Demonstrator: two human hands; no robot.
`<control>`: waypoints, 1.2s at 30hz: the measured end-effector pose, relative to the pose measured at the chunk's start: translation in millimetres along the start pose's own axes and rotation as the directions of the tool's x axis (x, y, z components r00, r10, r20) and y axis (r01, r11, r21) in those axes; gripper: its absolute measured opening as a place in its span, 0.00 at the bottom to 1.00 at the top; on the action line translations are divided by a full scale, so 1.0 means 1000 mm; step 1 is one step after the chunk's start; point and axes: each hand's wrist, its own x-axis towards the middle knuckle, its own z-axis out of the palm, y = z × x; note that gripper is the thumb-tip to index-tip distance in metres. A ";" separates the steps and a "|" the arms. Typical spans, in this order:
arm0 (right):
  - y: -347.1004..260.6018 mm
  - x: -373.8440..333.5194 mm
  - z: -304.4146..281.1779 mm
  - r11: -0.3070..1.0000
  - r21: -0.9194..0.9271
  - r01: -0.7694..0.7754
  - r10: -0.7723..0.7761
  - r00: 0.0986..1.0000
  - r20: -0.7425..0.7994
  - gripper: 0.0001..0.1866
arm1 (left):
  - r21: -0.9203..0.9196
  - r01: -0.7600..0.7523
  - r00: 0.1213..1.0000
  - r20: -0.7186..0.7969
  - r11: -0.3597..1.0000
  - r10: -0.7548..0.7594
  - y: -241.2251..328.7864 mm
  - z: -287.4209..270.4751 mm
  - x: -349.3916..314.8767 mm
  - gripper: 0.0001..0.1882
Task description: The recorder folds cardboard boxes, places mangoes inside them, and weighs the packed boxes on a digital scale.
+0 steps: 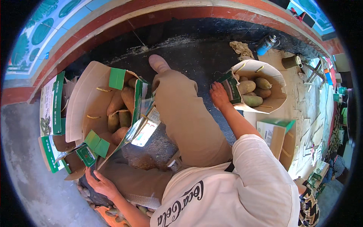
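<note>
At least five oblong pieces of produce (115, 101) in the left carton (84, 104), at least six in the right carton (278, 80), right arm stretched forward, right hand (220, 95) at that carton's side, its hold unclear, left hand (101, 184) low beside the left carton, grip spread, empty

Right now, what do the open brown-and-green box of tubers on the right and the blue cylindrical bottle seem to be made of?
The open brown-and-green box: probably cardboard, matte and tan inside, creased at the folds; its green outside looks printed. The blue cylindrical bottle: perhaps coated metal, smooth and shiny with a silvery top, though plastic is possible.
</note>
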 end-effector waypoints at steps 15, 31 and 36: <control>0.128 -0.291 0.001 0.983 -0.140 0.119 -0.057 0.922 0.383 0.14 | -0.043 -0.009 1.000 -0.011 0.999 0.008 -0.003 0.002 0.003 0.18; 0.121 -0.219 0.008 0.954 -0.112 -0.277 0.299 0.897 0.327 0.09 | -0.003 -0.002 0.999 -0.035 1.000 0.002 -0.006 0.003 -0.006 0.17; 0.158 -0.250 0.023 0.914 -0.402 -0.047 0.285 0.781 0.556 0.17 | -0.015 0.003 0.999 -0.044 1.000 -0.004 0.001 0.003 -0.005 0.17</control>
